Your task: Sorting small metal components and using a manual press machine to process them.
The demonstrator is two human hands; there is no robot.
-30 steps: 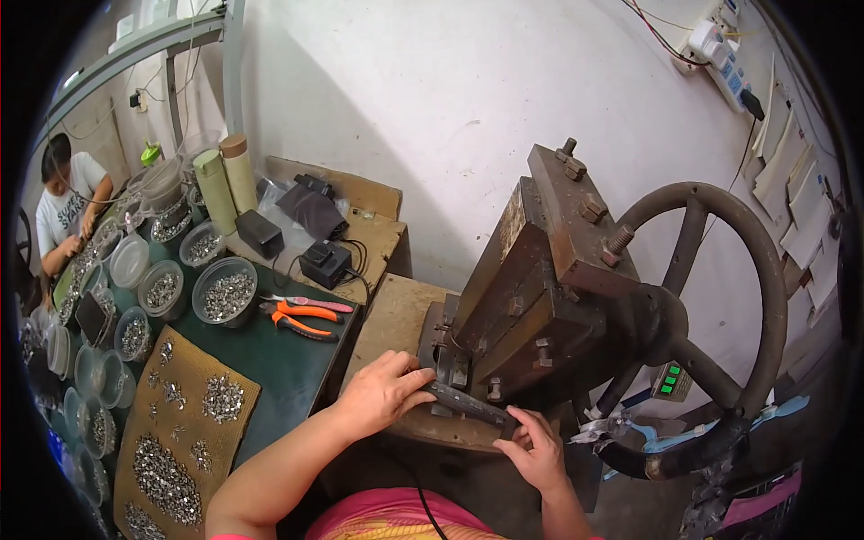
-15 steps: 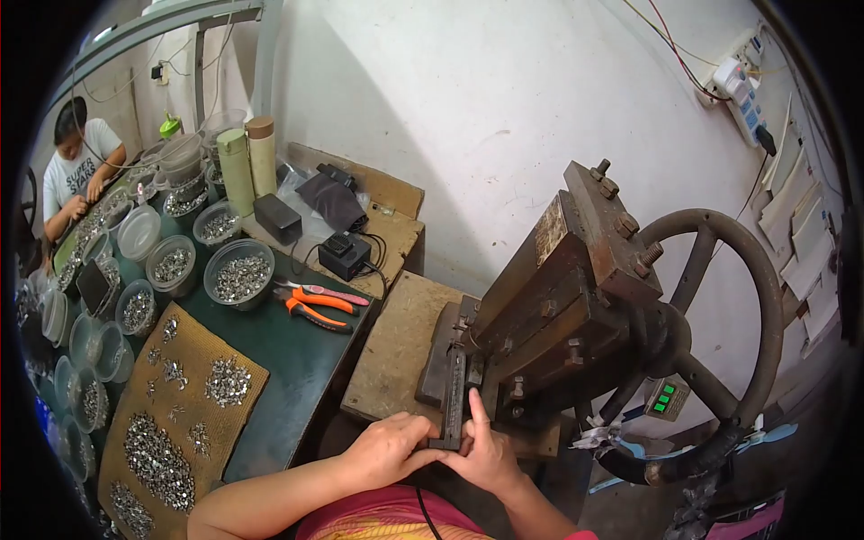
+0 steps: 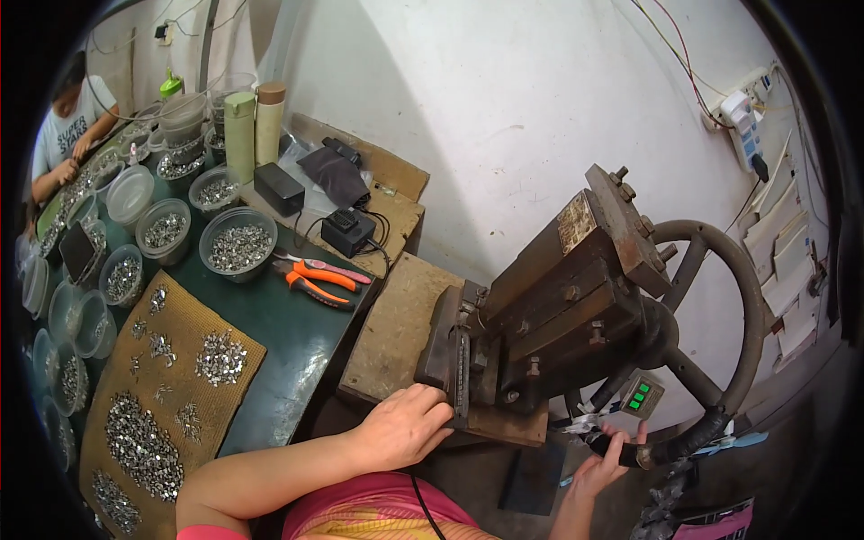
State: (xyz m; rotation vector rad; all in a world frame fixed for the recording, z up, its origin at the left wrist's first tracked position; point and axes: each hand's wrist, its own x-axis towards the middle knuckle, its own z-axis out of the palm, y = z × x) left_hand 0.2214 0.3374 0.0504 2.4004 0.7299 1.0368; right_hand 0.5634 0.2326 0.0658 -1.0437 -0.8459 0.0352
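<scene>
A heavy dark metal hand press [image 3: 567,306] stands in front of me on a wooden stand. A long, narrow dark metal bar [image 3: 462,373] with a row of small shiny bits along it lies in the press bed. My left hand [image 3: 409,425] is closed at the near end of that bar, its fingertips partly hidden. Down at the right, my right hand [image 3: 598,466] is at the lower rim of the large handwheel [image 3: 756,297], its fingers apart; whether they grip the rim is hard to see.
On the green table at left are a brown mat [image 3: 193,333] with piles of small metal parts, several plastic tubs [image 3: 238,243], orange-handled pliers [image 3: 315,283] and a black adapter [image 3: 348,232]. A small green-lit counter [image 3: 641,394] hangs by the wheel. Another person [image 3: 76,135] sits far left.
My right hand has left the metal bar and moved right and down to the handwheel. The bar has gone further into the press, my left hand staying at its near end. The view has shifted slightly.
</scene>
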